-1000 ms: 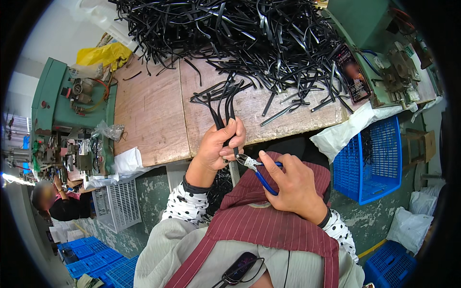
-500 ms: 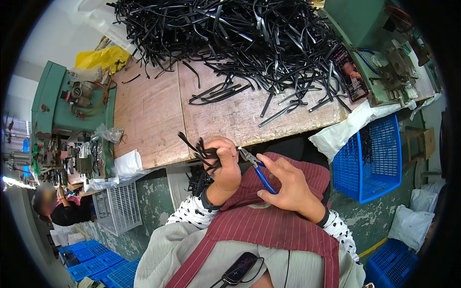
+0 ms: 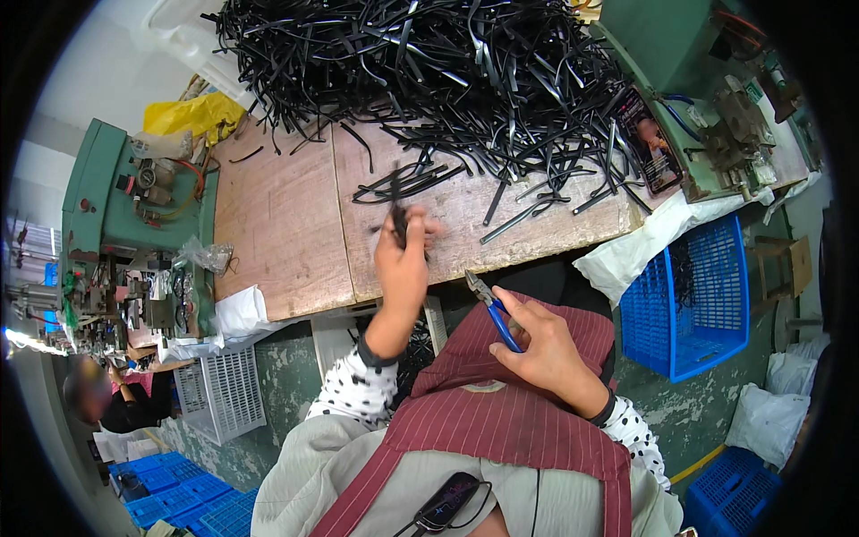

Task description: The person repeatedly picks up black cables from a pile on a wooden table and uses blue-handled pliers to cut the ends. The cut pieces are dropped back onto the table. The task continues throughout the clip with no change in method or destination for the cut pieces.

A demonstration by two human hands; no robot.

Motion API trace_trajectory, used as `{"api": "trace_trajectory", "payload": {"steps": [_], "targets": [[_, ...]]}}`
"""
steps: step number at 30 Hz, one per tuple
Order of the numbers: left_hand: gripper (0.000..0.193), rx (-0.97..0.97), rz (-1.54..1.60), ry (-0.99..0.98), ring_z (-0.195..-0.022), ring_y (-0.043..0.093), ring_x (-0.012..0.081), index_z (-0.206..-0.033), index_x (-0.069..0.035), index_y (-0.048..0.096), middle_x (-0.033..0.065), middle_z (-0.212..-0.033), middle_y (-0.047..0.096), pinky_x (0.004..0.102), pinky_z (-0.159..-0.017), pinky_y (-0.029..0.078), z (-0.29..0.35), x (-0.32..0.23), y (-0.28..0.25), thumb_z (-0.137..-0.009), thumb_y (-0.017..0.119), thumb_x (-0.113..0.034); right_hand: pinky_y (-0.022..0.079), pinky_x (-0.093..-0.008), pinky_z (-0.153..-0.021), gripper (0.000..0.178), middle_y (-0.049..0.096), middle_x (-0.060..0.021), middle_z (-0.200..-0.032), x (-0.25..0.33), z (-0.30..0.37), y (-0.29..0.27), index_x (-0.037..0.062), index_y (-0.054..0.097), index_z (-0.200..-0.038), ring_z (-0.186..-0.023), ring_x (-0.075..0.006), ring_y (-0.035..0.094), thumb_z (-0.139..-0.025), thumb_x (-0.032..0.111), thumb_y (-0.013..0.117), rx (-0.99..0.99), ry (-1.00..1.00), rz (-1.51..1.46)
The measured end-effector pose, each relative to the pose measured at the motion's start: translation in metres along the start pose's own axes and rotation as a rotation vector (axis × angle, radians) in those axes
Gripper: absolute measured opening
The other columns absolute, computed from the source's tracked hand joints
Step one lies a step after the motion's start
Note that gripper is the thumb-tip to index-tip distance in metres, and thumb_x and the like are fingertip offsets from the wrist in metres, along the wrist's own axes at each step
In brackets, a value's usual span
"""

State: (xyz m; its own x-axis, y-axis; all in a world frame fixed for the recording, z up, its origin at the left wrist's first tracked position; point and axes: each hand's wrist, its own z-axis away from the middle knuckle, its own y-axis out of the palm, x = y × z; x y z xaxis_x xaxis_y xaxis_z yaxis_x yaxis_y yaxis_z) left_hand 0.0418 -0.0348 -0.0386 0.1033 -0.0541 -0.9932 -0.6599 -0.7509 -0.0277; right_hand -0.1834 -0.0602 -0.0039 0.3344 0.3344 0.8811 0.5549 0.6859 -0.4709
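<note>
My left hand [image 3: 404, 255] is over the front part of the wooden table, closed round a few slim black eyeglass temples [image 3: 398, 224]; motion smears them and the fingertips. Above my lap, my right hand [image 3: 541, 349] grips blue-handled side cutters [image 3: 503, 324], whose metal jaws point up and left by the table's front edge. Just beyond my left hand lies a small row of black temples [image 3: 412, 183]. Behind it rises a large heap of temples [image 3: 420, 72], black and shiny, with bent ends.
Green machines stand at the left [image 3: 98, 188] and right [image 3: 649, 45] of the wooden table [image 3: 277, 224]. A blue crate [image 3: 684, 304] is low on the right, and a white crate [image 3: 219, 389] low on the left. Another person [image 3: 134, 403] sits at far left.
My left hand has moved up and away from the cutters, over the table, carrying the temples. My right hand and the cutters have shifted slightly right and down.
</note>
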Motion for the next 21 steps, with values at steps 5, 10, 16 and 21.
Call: {"api": "trace_trajectory", "payload": {"steps": [5, 10, 16, 21], "targets": [[0.039, 0.006, -1.055, 0.286, -0.084, 0.065, 0.0356, -0.114, -0.019, 0.066, 0.0108, -0.093, 0.067, 0.0435, -0.072, 0.051, -0.063, 0.008, 0.002, -0.078, 0.062, -0.005, 0.053, -0.038, -0.064, 0.077, 0.056, -0.0108, -0.077, 0.002, 0.002, 0.001, 0.0145, 0.051, -0.14, -0.066, -0.0255, 0.062, -0.07, 0.018, 0.08, 0.003, -0.01, 0.039], [0.041, 0.225, -1.107, 0.461, -0.078, 0.064, 0.0309, -0.107, -0.025, 0.072, 0.0055, -0.084, 0.063, 0.042, -0.065, 0.051, -0.065, 0.021, -0.008, -0.075, 0.062, -0.001, 0.054, -0.0381, -0.066, 0.079, 0.056, -0.0107, -0.079, -0.003, 0.004, 0.001, 0.015, 0.051, -0.141, -0.068, -0.0268, 0.062, -0.068, 0.021, 0.081, 0.003, -0.01, 0.052], [0.037, 0.296, -0.846, 0.562, -0.08, 0.065, 0.0302, -0.104, -0.019, 0.073, 0.0071, -0.087, 0.065, 0.0384, -0.065, 0.052, -0.065, 0.019, -0.042, -0.072, 0.065, 0.0, 0.053, -0.0392, -0.065, 0.08, 0.056, -0.0111, -0.081, -0.006, 0.002, 0.005, 0.0146, 0.05, -0.141, -0.07, -0.0275, 0.062, -0.068, 0.024, 0.081, -0.002, -0.012, 0.079], [0.025, 0.175, -0.939, 0.271, -0.079, 0.064, 0.0374, -0.098, -0.004, 0.068, 0.0181, -0.087, 0.066, 0.0439, -0.069, 0.051, -0.058, 0.01, -0.038, -0.074, 0.072, -0.007, 0.053, -0.0406, -0.065, 0.08, 0.056, -0.012, -0.084, -0.006, 0.002, 0.007, 0.0147, 0.049, -0.142, -0.073, -0.0292, 0.062, -0.069, 0.026, 0.08, 0.013, -0.005, 0.081]]}}
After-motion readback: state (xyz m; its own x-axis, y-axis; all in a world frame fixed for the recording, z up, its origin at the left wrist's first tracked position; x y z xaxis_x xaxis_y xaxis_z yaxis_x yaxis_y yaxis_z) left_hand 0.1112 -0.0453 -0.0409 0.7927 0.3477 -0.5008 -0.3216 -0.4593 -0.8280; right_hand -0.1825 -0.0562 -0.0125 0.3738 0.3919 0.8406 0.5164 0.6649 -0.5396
